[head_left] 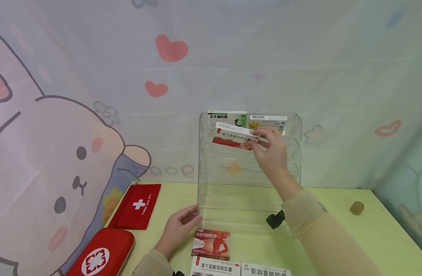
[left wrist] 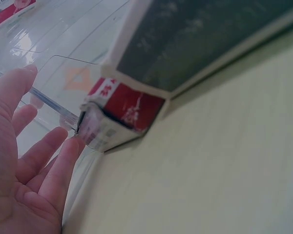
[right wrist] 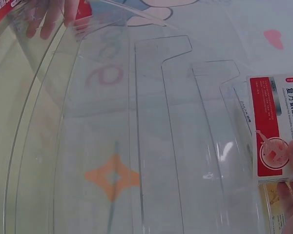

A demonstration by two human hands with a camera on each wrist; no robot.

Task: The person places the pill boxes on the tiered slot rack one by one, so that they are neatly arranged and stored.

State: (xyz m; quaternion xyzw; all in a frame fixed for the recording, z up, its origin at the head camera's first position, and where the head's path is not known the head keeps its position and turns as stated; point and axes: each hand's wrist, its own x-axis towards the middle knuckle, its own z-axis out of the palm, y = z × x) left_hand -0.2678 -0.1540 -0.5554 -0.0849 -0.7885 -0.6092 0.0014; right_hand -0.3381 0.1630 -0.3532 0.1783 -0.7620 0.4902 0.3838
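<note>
In the head view my right hand (head_left: 271,151) pinches the right end of a white and red medicine box (head_left: 235,136), which is tilted in front of the upper tiers of a clear acrylic tiered rack (head_left: 250,197). The right wrist view shows the same medicine box (right wrist: 278,126), with a thumb on its face. Behind it, in the top tier, stand a green and white medicine box (head_left: 227,116) and a yellow and white medicine box (head_left: 268,120). My left hand (head_left: 179,227) is at the rack's lower left side, fingers loosely bent and touching the side edge.
Before the rack lie a red medicine box (head_left: 211,244) and two white boxes, one (head_left: 215,267) left and one (head_left: 266,270) right. A red first aid pouch (head_left: 138,207) and a red hard case (head_left: 102,255) lie at left. A small brown round object (head_left: 357,207) sits at right.
</note>
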